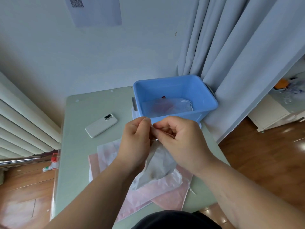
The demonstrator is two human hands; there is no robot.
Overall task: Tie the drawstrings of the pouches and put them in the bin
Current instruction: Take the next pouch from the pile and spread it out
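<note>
Two hands, left hand (136, 139) and right hand (181, 139), pinching white pouch (158, 164) top, blue bin (175, 83) behind.

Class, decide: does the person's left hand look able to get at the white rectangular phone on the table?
Probably yes, once freed: nothing stands between the left hand and the white rectangular phone, but that hand is busy pinching the top of the translucent white fabric pouch.

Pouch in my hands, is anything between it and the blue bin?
Nothing visible. The pouch, held by the left hand and right hand, hangs just before the open bin; only its near wall must be cleared. A second pouch lies inside.
</note>
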